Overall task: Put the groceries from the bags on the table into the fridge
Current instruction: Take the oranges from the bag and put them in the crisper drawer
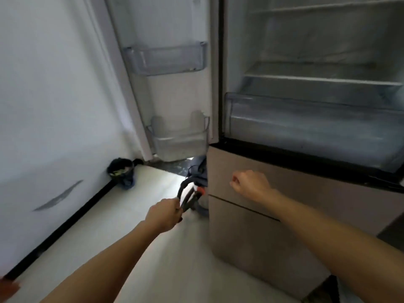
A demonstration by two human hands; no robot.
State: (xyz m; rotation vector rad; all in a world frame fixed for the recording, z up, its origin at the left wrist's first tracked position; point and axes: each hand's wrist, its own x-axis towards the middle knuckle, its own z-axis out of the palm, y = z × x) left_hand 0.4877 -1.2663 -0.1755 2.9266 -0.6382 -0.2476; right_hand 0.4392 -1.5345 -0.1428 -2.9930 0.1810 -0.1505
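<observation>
Low beside the fridge's near corner, the left hand [166, 213] is closed round the dark looped handles [184, 193] of a grey-blue bag [200, 173] that sits on the pale floor [131, 237], tucked against the cabinet's side and partly hidden by it. The right hand [249, 184] is curled into a fist and holds nothing, hovering in front of the tan drawer front [240, 248] of the fridge [306, 178]. The bag looks like soft fabric, so it will likely sag and swing once lifted; something red-orange shows at its mouth, but blur hides the rest of the contents, and their weight cannot be judged. Both handles together seem the sound place to hold it, with the free hand under its base if it proves heavy. Above, the door [175, 95] stands open, its lower door bin [179, 143] bare, and the clear crisper drawer [306, 119] and glass shelves [317, 80] look ready to take items. A second dark bag [121, 172] rests at the foot of the white wall [54, 106], well apart from the first.
</observation>
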